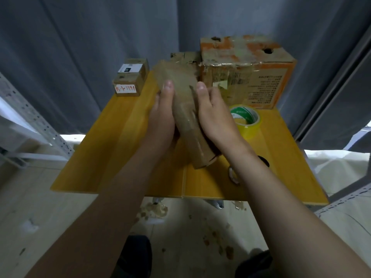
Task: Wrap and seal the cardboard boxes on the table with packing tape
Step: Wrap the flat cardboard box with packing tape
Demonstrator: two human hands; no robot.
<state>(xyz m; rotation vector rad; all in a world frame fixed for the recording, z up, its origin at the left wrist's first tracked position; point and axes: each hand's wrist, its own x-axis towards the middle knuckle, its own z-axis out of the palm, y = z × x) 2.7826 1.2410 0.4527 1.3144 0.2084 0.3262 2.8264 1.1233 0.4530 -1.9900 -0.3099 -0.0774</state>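
A long, narrow cardboard box (pixel 185 109), shiny with clear tape, is held tilted above the middle of the yellow table (pixel 112 149). My left hand (pixel 163 115) grips its left side and my right hand (pixel 212 117) grips its right side, thumbs lying on top. A roll of yellow packing tape (pixel 248 122) lies flat on the table just right of my right hand. A large orange-printed cardboard box (pixel 247 71) stands at the back right. Two small cardboard boxes (pixel 131 78) with white labels are stacked at the back left.
Another brown box (pixel 185 57) sits behind the held one, mostly hidden. A small ring-shaped object (pixel 233 175) lies partly under my right forearm. Grey curtains hang behind the table, metal shelving (pixel 30 117) stands on both sides, and scraps litter the floor (pixel 154 211).
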